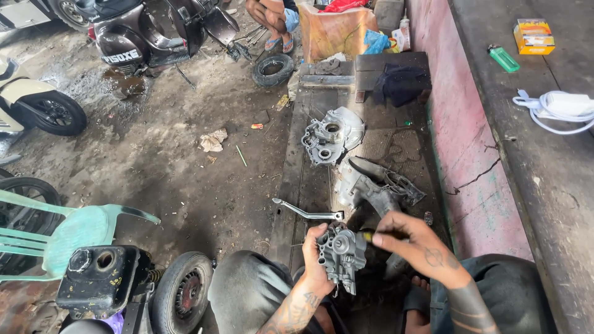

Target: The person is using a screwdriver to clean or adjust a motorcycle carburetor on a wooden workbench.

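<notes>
We found the person seated at the near end of a dark metal ramp plate (309, 179), which serves as our landmark throughout. The left hand (315, 260) held a small grey cast-metal engine part (342, 253) just off the near end of that plate, above the lap, with the fingers wrapped and closed around its left side. The right hand (416, 244) met the part from the right, thumb and fingers pinched together on a slim tool (369, 236) with a yellowish tip, the tip touching the upper right of the casting. We could not tell what kind of tool it was, nor exactly which feature it entered.

On the plate lay a bent chrome lever (307, 213) near its near end, a larger crankcase half (377, 188) just beyond the hands, and a round casing cover (332, 136) further along its middle. A small tyre (273, 69) lay at the plate's far left corner.

We judged the step in hand to be working on a fitting or passage in the held casting. In our judgement the next move called for a steady left grip and a tool kept square to the part, as a slip could mar the casting.
</notes>
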